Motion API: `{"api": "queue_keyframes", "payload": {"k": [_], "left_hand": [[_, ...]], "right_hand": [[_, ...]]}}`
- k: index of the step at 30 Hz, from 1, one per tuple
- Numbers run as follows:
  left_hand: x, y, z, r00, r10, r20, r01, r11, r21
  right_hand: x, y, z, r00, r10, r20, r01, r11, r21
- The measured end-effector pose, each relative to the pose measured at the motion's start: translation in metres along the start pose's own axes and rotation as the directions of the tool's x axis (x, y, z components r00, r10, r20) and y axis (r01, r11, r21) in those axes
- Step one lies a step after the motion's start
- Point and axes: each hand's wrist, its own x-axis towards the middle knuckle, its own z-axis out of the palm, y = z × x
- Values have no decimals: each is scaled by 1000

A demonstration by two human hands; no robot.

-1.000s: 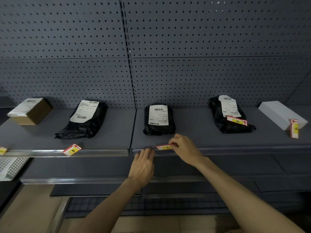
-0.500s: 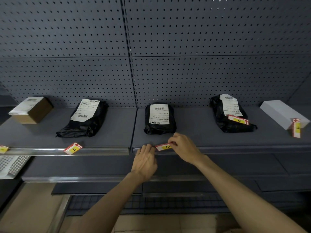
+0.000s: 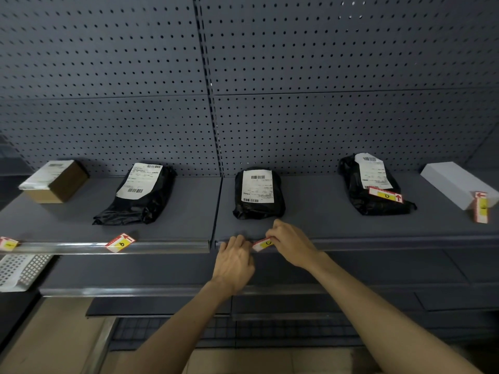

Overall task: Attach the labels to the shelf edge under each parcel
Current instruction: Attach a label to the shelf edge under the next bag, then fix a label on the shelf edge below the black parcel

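Note:
A red, white and yellow label (image 3: 262, 244) lies against the shelf edge (image 3: 378, 242) below the middle black parcel (image 3: 258, 194). My right hand (image 3: 293, 245) pinches its right end, and my left hand (image 3: 234, 261) has its fingertips at the left end. Another label (image 3: 119, 242) sits tilted on the edge under the left black parcel (image 3: 140, 194). One label (image 3: 385, 195) lies on the right black parcel (image 3: 374, 184). Another label (image 3: 481, 207) leans on the white box (image 3: 453, 182). A further label (image 3: 7, 243) is at the far left edge.
A brown cardboard box (image 3: 55, 182) stands at the shelf's left end. Behind the shelf is a dark pegboard wall (image 3: 297, 90). A white perforated tray (image 3: 19, 271) hangs at the lower left. Lower shelves (image 3: 135, 290) jut out below my arms.
My left hand has moved up and right, from below the shelf edge to the label's left end. My right hand keeps hold of the label at about the same spot.

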Motion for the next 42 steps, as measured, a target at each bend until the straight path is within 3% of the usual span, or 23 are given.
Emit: {"api": "queue_keyframes", "payload": {"k": [6, 12, 18, 29, 42], "left_hand": [[0, 5, -1, 999, -33, -12, 33, 999, 5], [1, 8, -12, 994, -42, -102, 39, 999, -35], [14, 34, -21, 982, 94, -162, -109, 990, -89], [79, 157, -4, 959, 266, -95, -278, 948, -154], [191, 293, 23, 963, 269, -20, -270, 961, -53]], "right_hand": [[7, -2, 2, 1000, -26, -17, 25, 999, -28], [-2, 4, -2, 994, 14, -105, -4, 995, 98], [-40, 33, -23, 978, 131, -160, -135, 991, -12], [-118, 137, -79, 929, 273, -248, -311, 942, -125], [-113, 295, -131, 938, 203, -281, -243, 963, -115]]}}
